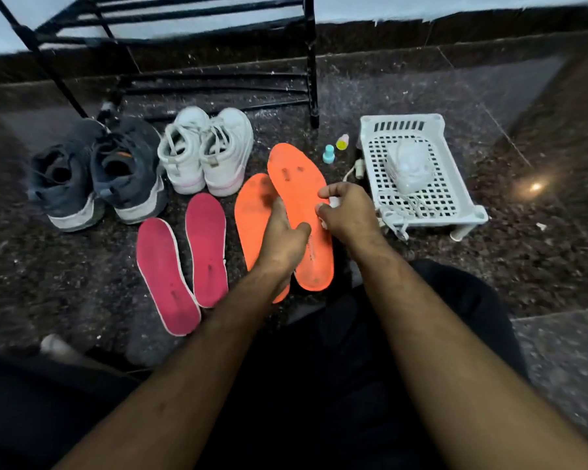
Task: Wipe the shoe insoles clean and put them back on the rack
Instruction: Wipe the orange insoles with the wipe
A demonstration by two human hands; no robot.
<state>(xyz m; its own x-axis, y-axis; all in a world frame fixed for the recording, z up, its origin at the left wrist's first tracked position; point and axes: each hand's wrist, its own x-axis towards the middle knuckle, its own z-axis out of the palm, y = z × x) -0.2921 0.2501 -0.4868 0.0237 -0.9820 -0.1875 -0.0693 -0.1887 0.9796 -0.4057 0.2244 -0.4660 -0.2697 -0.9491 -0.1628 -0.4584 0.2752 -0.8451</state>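
On the dark speckled floor (404, 83), in front of a black metal rack (311, 62), two pairs of insoles lie spread out. Left hand (282, 239): grip closed on the right-hand orange insole (299, 184), thumb on its top face, fingers hidden behind its left edge, the toe end tilted up toward the rack. Second orange insole (252, 212) lies just beside it, partly under it and under the left hand. Right hand (348, 212): fingers curled, grip pinching a small white item against the lifted insole's right edge; what the item is cannot be told, as only a sliver shows.

Two pink insoles (170, 276) with white rims lie flat to the left, side by side, near but apart from the orange pair. Beyond them stand white sneakers (206, 150), and further left dark grey sneakers (95, 174), both pairs upright on the floor just in front of the rack's lowest bars.

Right of the orange insoles: a white plastic basket (455, 184) turned upside down, a clear bag on top. Between basket and insoles, a small blue bottle (328, 154) and a small yellow bottle (342, 142), both upright. Rack shelves in view hold no insoles.
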